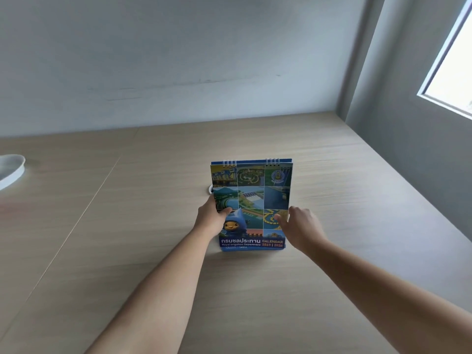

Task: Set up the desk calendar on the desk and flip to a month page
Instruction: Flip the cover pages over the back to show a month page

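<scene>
A spiral-bound desk calendar (251, 198) stands upright on the light wooden desk (127, 238), its blue cover with photo tiles and a cartoon mascot facing me. My left hand (213, 217) grips its left edge, thumb on the cover. My right hand (300, 228) is at the lower right edge with fingers spread; its fingertips touch or nearly touch the cover, and I cannot tell whether it grips.
A white plastic lid or dish (11, 171) lies at the desk's far left edge. A small white round object (210, 189) peeks out behind the calendar. A wall runs along the back and right, with a window (452, 65) at upper right.
</scene>
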`<state>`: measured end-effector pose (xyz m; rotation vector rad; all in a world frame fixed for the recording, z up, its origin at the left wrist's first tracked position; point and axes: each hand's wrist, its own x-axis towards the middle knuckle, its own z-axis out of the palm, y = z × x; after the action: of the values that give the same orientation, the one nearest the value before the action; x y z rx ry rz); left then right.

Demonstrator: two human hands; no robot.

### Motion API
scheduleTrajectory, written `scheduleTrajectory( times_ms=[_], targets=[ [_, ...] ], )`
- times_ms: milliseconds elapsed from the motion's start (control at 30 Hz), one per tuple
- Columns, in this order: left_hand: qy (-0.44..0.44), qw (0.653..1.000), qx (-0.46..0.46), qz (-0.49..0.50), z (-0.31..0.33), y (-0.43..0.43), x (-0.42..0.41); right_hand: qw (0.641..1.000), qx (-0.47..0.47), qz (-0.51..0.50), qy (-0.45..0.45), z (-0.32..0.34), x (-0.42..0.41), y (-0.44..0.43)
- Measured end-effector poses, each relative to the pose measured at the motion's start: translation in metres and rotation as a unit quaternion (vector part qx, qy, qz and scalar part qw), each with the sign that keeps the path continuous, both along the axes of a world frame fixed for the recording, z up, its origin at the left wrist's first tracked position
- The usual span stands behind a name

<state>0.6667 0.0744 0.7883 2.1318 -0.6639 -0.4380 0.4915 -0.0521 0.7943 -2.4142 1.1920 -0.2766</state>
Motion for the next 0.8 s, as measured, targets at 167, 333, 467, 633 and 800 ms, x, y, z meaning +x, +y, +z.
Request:
scheduleTrajectory(
  times_ms=[167,333,467,633,800],
  targets=[
    [0.001,1.0,0.008,0.006,0.003,0.001,-0.003,1.0,0.018,-0.004,0.012,0.005,0.001,0.008],
    [0.005,0.999,0.045,-0.012,0.008,0.003,-0.002,0.999,0.027,0.0,0.037,0.014,0.001,-0.002],
    [0.078,0.993,0.05,-0.073,0.023,0.003,-0.001,0.995,0.071,0.036,0.062,0.02,0.002,-0.011],
    [0.239,0.963,0.022,-0.125,0.035,0.019,0.013,0.971,0.211,0.089,0.07,0.035,-0.007,-0.015],
    [0.242,0.963,-0.012,-0.117,0.038,0.03,0.021,0.912,0.369,0.172,0.058,0.076,-0.031,-0.018]
  ],
)
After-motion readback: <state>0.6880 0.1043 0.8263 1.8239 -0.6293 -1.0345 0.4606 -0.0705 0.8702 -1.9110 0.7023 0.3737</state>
